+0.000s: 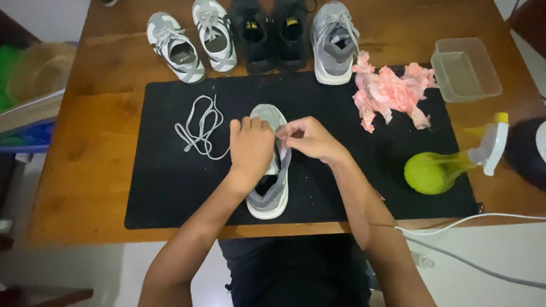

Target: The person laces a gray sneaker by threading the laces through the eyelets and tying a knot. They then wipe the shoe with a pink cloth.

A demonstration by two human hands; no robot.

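Observation:
A grey sneaker [272, 196] lies on the black mat [165, 187], toe pointing away from me. My left hand [250, 146] is clamped over its upper from the left side. My right hand [310, 138] pinches something at the tongue area with thumb and fingertips; what it pinches is hidden. A loose grey shoelace [199, 126] lies coiled on the mat just left of the shoe, apart from both hands.
Along the far edge of the wooden table [85, 170] stand a grey-white pair [190, 42], a black pair [273, 31] and one grey sneaker [334, 42]. A pink rag [392, 94], clear plastic tub [466, 68] and green spray bottle [441, 170] sit at right. White cable [472, 219] crosses the near right.

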